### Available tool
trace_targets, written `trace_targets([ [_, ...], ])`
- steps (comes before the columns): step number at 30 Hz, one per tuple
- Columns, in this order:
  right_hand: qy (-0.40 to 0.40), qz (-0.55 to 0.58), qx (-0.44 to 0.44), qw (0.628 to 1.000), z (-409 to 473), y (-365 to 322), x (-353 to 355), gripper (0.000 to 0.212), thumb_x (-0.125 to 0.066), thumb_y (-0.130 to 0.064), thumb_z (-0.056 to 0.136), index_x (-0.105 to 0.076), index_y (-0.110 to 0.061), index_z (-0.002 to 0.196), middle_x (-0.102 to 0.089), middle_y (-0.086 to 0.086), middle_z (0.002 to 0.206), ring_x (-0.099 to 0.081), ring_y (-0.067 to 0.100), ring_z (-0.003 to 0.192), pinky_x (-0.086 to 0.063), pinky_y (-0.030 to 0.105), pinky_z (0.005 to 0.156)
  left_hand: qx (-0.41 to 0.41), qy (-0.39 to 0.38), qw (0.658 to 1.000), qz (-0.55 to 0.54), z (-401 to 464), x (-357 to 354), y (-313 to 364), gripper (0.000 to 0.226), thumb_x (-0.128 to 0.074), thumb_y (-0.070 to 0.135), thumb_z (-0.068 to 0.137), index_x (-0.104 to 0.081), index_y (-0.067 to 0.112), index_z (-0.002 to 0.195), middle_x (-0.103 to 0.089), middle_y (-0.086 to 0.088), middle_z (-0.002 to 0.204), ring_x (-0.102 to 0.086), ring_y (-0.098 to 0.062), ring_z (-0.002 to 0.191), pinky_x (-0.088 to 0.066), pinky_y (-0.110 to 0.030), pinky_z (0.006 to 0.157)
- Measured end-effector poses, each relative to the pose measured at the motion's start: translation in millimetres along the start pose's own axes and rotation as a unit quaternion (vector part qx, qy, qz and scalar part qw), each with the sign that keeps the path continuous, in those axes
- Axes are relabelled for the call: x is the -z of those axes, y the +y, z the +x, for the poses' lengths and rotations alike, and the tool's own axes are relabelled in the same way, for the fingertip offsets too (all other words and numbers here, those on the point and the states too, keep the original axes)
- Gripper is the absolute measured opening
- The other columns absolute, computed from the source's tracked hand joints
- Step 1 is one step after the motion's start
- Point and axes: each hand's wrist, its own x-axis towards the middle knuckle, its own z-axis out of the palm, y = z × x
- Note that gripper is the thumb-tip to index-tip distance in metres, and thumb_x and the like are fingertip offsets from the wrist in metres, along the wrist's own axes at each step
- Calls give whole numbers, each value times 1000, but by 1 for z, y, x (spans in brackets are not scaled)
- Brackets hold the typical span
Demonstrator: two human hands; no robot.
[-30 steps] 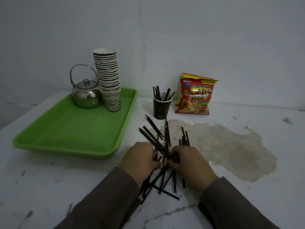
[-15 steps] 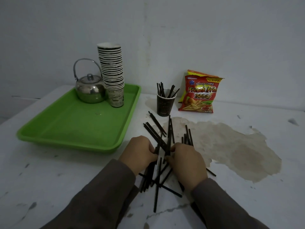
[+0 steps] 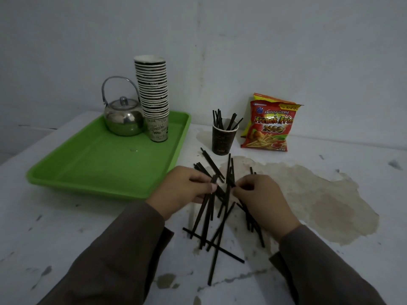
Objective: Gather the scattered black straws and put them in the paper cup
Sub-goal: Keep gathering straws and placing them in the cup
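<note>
Several black straws (image 3: 217,227) lie crossed in a loose pile on the white table (image 3: 66,234), between and in front of both hands. My left hand (image 3: 182,190) pinches a few of them at their upper part with thumb and fingers. My right hand (image 3: 262,201) faces it a short way off, fingers curled around other straws in the same pile. Behind the pile stands a dark paper cup (image 3: 223,139) with several straws upright in it.
A green tray (image 3: 99,164) at the left holds a steel kettle (image 3: 123,119) and a tall stack of paper cups (image 3: 154,100). A red French fries snack bag (image 3: 271,126) leans against the wall right of the cup. A brown stain (image 3: 319,199) covers the table's right part.
Both hands have shifted further from me along the pile and lifted some straws at an angle. More straw length now shows in front of the hands, and the camera has tilted.
</note>
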Motion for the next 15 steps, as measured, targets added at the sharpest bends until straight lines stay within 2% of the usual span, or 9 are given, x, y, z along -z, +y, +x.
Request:
trace_targets([
  [3, -5, 89, 8, 996, 0, -11, 19, 7, -60, -19, 86, -66, -19, 83, -62, -7, 78, -55, 4, 70, -38, 15, 59, -31, -17, 998, -52, -3, 10, 23, 14, -68, 6, 79, -69, 4, 92, -71, -11, 87, -66, -3, 64, -55, -13, 59],
  [5, 10, 146, 30, 989, 3, -19, 30, 7, -59, -17, 87, -64, -21, 88, -63, -7, 78, -58, 5, 68, -43, 16, 58, -85, -4, 995, -52, -3, 16, 39, 20, -67, 5, 79, -68, 4, 98, -72, -16, 90, -66, -8, 70, -55, -15, 61],
  [7, 43, 180, 69, 980, 10, -26, 38, 19, -61, -10, 85, -62, -21, 102, -61, -4, 73, -61, 7, 64, -52, 19, 55, -152, 17, 987, -45, 2, 19, 53, 28, -67, 2, 79, -65, 10, 106, -70, -14, 84, -66, -12, 72, -55, -17, 62],
  [10, 88, 181, 129, 971, 28, -33, 46, 41, -63, -4, 84, -55, -27, 117, -58, 2, 72, -62, 13, 65, -57, 23, 60, -230, 46, 972, -25, 16, 23, 70, 36, -66, 0, 79, -64, 16, 111, -65, -23, 81, -63, -18, 73, -56, -17, 62],
  [12, 131, 157, 161, 965, 43, -38, 48, 40, -63, -5, 84, -55, -26, 117, -59, 1, 72, -62, 12, 65, -56, 21, 61, -263, 69, 962, -9, 30, 24, 79, 34, -67, 1, 79, -66, 19, 108, -64, -29, 85, -63, -20, 73, -57, -18, 63],
  [15, 213, 143, 193, 947, 66, -47, 51, 34, -62, -6, 84, -57, -24, 112, -58, -5, 71, -59, 5, 65, -52, 12, 63, -293, 119, 949, 4, 55, 25, 87, 31, -70, 5, 78, -67, 27, 100, -65, -19, 78, -66, -18, 71, -58, -25, 65],
])
